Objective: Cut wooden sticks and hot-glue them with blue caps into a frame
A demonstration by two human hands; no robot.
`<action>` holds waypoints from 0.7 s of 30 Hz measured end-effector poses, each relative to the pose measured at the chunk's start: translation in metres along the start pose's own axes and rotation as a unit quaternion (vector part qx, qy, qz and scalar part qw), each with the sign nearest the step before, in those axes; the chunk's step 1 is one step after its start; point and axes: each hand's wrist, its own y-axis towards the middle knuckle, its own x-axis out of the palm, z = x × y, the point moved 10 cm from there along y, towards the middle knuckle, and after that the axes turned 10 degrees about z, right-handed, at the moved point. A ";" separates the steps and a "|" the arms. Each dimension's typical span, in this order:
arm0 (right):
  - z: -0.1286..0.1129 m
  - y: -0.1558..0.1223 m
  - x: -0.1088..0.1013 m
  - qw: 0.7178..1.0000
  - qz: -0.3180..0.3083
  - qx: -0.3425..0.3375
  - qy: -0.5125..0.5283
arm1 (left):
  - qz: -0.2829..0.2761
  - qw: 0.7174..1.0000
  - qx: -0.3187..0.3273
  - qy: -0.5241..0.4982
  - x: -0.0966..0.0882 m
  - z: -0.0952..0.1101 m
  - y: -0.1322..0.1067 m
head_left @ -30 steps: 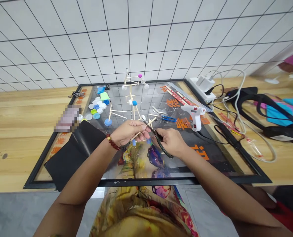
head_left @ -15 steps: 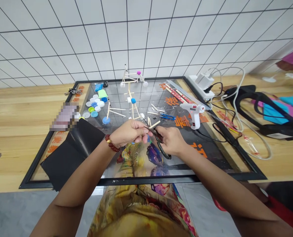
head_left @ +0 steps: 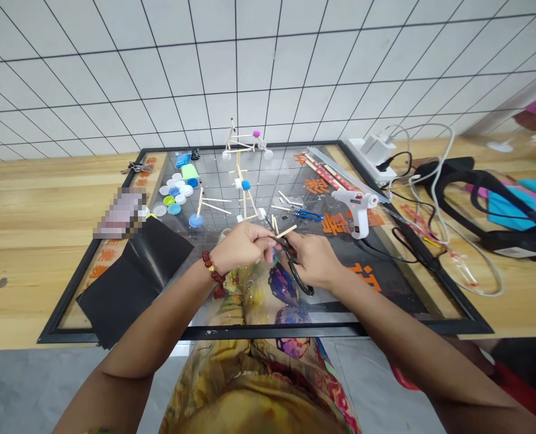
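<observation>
The black sheet [head_left: 132,280] lies over the left corner of the framed glass board [head_left: 268,332], with the bottle caps [head_left: 177,194] grouped beyond it, clear of the hands. The left hand [head_left: 240,247] pinches a thin wooden stick [head_left: 288,229] between thumb and fingertips, apparently to steady it at the blades. The right hand [head_left: 316,259] is closed through the handles of the scissors [head_left: 297,272], above the board's near middle. The glue gun [head_left: 356,208] stands to the right. The board rests on a wooden table [head_left: 32,229] against a white tiled wall [head_left: 295,60].

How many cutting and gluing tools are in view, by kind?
Black scissors, in the right hand: 1
Blue-handled snips: 1
Glue gun: 1
Total: 3
</observation>
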 end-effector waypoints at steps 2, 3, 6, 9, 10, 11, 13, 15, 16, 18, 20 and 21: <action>0.000 -0.001 0.000 1.000 0.000 -0.003 0.011 | -0.021 0.999 -0.018 -0.039 0.002 -0.002 -0.001; 0.001 -0.002 -0.001 1.000 0.007 -0.006 0.012 | -0.041 0.996 -0.031 -0.067 0.005 -0.004 -0.002; 0.003 -0.003 -0.007 0.999 0.040 -0.012 0.009 | -0.095 0.981 -0.063 -0.158 0.010 -0.008 -0.004; 0.004 -0.004 -0.008 0.999 0.046 -0.016 0.009 | -0.088 0.977 -0.071 -0.183 0.008 -0.012 -0.001; 0.004 -0.003 -0.008 0.999 0.044 -0.015 0.007 | -0.076 0.979 -0.069 -0.175 0.006 -0.013 0.000; 0.003 -0.003 -0.008 0.999 0.044 -0.013 0.003 | -0.061 0.983 -0.063 -0.162 0.005 -0.013 0.001; 0.002 -0.001 -0.009 0.998 0.053 -0.013 -0.008 | -0.035 0.990 -0.040 -0.127 0.003 -0.009 0.002; -0.002 0.001 -0.010 0.998 0.061 -0.025 -0.016 | -0.022 0.995 -0.018 -0.097 0.005 -0.005 0.002; -0.004 0.001 -0.009 0.997 0.061 -0.030 -0.019 | -0.018 0.995 -0.016 -0.092 0.006 -0.004 0.002; -0.003 0.001 -0.005 0.998 0.053 -0.031 -0.024 | -0.008 0.995 -0.025 -0.098 0.006 -0.005 0.001; 0.000 0.001 -0.001 0.999 0.042 -0.022 -0.019 | 0.000 0.993 -0.040 -0.115 0.002 -0.007 0.001; 0.002 0.001 0.000 0.999 0.041 -0.016 -0.011 | -0.007 0.992 -0.046 -0.120 0.001 -0.008 0.001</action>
